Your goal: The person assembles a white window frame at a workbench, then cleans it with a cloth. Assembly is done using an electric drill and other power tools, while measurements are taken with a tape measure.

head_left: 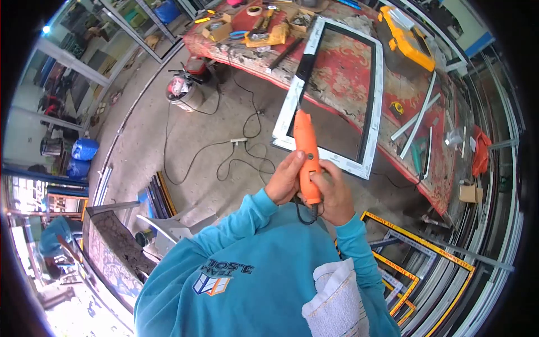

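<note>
Left grip (285, 178) and right grip (337, 196) both closed round orange power tool (306, 137), held before body, tip near white frame (351, 164). Frame overhangs red tabletop (407, 89); four sides joined. Remaining work: can't tell.

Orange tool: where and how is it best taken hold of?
Probably by the near half of the orange tool, wrapped from both sides: its body is long and rounded, its narrow tip points away, and the cord leaves the near end.
</note>
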`<state>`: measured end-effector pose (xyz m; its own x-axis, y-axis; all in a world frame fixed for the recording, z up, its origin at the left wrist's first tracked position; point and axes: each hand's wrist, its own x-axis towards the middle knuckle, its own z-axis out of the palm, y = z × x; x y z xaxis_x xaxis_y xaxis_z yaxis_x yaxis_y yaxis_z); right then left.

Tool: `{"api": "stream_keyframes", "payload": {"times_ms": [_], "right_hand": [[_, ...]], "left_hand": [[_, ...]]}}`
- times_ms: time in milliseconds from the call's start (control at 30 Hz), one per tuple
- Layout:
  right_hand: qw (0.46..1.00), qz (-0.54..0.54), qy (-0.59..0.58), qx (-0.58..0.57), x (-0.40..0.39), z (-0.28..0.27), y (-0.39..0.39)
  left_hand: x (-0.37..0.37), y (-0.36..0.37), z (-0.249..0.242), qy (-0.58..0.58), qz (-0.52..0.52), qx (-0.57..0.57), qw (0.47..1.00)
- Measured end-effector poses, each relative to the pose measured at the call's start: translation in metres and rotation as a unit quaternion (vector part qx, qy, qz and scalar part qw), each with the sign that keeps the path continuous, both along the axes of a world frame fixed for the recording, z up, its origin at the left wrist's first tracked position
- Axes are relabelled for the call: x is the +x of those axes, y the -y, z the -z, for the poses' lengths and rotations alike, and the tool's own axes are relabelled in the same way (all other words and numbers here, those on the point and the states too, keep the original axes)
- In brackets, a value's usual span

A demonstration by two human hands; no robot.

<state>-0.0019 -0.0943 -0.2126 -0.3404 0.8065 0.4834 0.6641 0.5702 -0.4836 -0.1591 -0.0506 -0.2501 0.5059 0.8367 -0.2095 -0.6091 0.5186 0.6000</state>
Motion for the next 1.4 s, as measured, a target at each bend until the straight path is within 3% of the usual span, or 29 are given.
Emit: {"api": "stream_keyframes", "payload": {"times_ms": [200,333,467,533,567,633,667,733,833,867,900,1000,1067,1133,1333,1400], "right_hand": [[0.999,-0.033,0.008,0.032,-0.064,0.013,0.008],[0.994,-0.101,0.014,-0.034,-0.091,0.009,0.006],[0.981,-0.166,-0.012,-0.099,-0.086,-0.006,0.008],[0.957,-0.205,-0.142,-0.151,-0.076,-0.016,0.008],[0.956,-0.209,-0.142,-0.151,-0.072,-0.027,0.006],[0.896,-0.263,-0.284,-0.217,-0.062,-0.063,0.006],[0.894,-0.259,-0.290,-0.221,-0.060,-0.084,0.003],[0.898,-0.345,-0.264,-0.066,-0.055,-0.130,-0.010],[0.909,-0.341,-0.219,0.098,-0.046,-0.182,-0.029],[0.919,-0.278,-0.231,0.156,-0.045,-0.191,-0.031],[0.921,-0.269,-0.238,0.153,-0.032,-0.209,-0.036],[0.953,-0.295,-0.016,0.062,0.019,-0.270,-0.063],[0.952,-0.297,-0.017,0.080,0.096,-0.252,-0.051],[0.951,-0.297,-0.025,0.083,0.048,-0.257,-0.124],[0.954,-0.254,-0.012,0.157,0.098,-0.237,-0.164],[0.960,-0.240,-0.009,0.146,0.189,-0.221,-0.166]], "left_hand": [[-0.058,0.029,0.009,-0.039,-0.130,0.001,0.991],[-0.099,0.035,0.007,-0.047,-0.221,-0.016,0.974],[-0.158,0.041,0.001,-0.194,-0.261,0.022,0.945],[-0.178,0.047,-0.005,-0.234,-0.306,0.040,0.922],[-0.188,0.049,-0.006,-0.255,-0.308,0.057,0.915],[-0.205,0.052,-0.006,-0.295,-0.313,0.077,0.900],[-0.212,0.054,-0.005,-0.316,-0.311,0.079,0.893],[-0.218,0.056,-0.005,-0.320,-0.321,0.060,0.889],[-0.217,0.055,-0.004,-0.350,-0.316,0.061,0.879],[-0.212,0.053,-0.008,-0.358,-0.307,0.057,0.880],[-0.208,0.049,-0.012,-0.368,-0.310,0.052,0.875],[-0.196,0.034,-0.014,-0.376,-0.312,0.080,0.869],[-0.186,0.022,-0.014,-0.405,-0.322,0.055,0.854],[-0.179,0.015,-0.014,-0.414,-0.315,0.057,0.852],[-0.141,-0.052,-0.005,-0.427,-0.312,0.085,0.845],[-0.127,-0.074,-0.007,-0.419,-0.289,0.101,0.855]]}}
